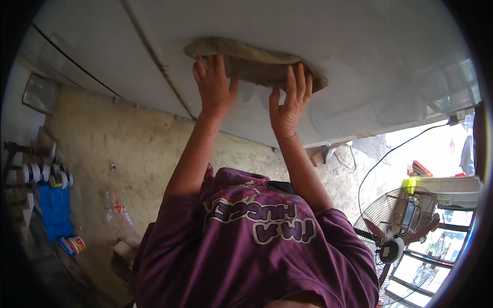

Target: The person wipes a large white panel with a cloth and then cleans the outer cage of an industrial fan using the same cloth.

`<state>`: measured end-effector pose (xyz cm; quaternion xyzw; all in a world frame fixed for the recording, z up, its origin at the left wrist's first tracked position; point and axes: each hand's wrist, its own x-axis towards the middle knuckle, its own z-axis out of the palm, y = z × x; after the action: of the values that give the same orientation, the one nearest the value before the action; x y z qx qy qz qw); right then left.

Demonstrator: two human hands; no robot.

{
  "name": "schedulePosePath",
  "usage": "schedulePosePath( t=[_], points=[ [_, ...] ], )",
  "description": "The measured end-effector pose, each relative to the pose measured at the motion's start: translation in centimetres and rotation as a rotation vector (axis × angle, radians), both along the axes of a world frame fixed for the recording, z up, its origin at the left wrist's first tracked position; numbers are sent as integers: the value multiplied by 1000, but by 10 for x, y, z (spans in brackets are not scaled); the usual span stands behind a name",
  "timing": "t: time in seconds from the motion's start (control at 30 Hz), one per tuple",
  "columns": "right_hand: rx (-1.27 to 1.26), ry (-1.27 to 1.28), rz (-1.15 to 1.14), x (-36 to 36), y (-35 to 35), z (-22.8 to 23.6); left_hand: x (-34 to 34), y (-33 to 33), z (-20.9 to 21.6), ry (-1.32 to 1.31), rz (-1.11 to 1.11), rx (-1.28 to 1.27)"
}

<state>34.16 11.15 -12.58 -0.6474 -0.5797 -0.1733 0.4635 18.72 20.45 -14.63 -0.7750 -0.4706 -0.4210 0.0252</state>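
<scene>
A long grey-brown piece, soft-looking like a folded cloth or a slab of dough [257, 56], lies on a pale glossy tabletop [349, 46]. I cannot tell which it is. My left hand [211, 87] has its fingertips on the near edge of its left part, the fingers stretched out and the thumb apart. Toward the other end, my right hand [291, 105] touches the near edge with straight, slightly parted fingers. Neither hand is wrapped round anything.
A seam [154, 56] crosses the tabletop on the left. A large caged fan [393, 249] stands at the lower right, with a black cable [377, 164] looping up to the table edge. Blue goods [55, 210] and a clear plastic bag [119, 209] are on the left.
</scene>
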Motion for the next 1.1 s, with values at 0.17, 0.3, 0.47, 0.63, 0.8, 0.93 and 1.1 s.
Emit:
schedulePosePath(
  t=[0.17, 0.3, 0.47, 0.63, 0.8, 0.93, 1.1],
  points=[
    [-88, -99, 102, -37, 33, 0, -41, 36, -7, -229, 24, -56],
    [-138, -167, 173, -58, 52, -5, -66, 62, -39, -502, -12, -288],
    [-186, -203, 116, -70, 60, -26, -70, 72, -64, -724, -109, -416],
    [-247, -215, 116, -71, 58, -52, -63, 73, -82, -864, -134, -451],
    [-237, -188, 95, -70, 52, -71, -58, 77, -104, -811, -87, -364],
    [-287, -195, 42, -63, 42, -85, -59, 71, -110, -715, -27, -495],
    [-303, -139, -26, -60, 31, -90, -59, 66, -123, -693, -47, -545]
  ],
)
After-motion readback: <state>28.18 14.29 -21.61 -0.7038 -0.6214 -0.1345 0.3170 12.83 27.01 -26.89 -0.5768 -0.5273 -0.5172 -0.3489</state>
